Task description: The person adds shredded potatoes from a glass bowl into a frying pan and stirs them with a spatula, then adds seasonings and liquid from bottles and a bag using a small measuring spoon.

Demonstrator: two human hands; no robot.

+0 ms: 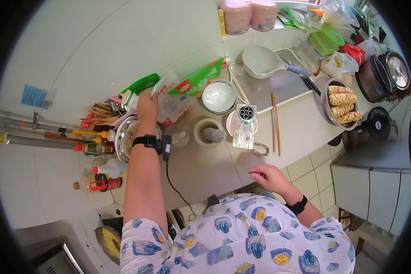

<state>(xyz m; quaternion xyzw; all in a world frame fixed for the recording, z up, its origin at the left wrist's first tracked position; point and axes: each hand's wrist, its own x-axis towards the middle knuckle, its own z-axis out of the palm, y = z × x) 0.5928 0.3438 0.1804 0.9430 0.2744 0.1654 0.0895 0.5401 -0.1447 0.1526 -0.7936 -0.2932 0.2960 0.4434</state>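
My left hand (pixel 147 105) reaches to the back of the counter and grips the upper edge of a clear and white plastic bag (pixel 173 104) that bears red writing. Part of the bag is hidden by the hand. Under my left forearm sits a shiny metal bowl (pixel 122 137). To its right are a clear glass (pixel 176 135) and a stone mortar (pixel 198 137) with a grey pestle (pixel 213 135) in it. My right hand (pixel 270 178) hovers by the counter's front edge, fingers loosely curled, holding nothing. Nearest to it lies a bead bracelet (pixel 261 149).
A phone (pixel 245 126) rests on a small dish (pixel 230 123), left of wooden chopsticks (pixel 275 125). Stacked bowls (pixel 219 97) stand behind. A metal tray (pixel 270 92) carries a handled white bowl (pixel 262 61). Corn cobs (pixel 342 100) fill a steel bowl (pixel 328 114). Bottles (pixel 111 168) crowd the left.
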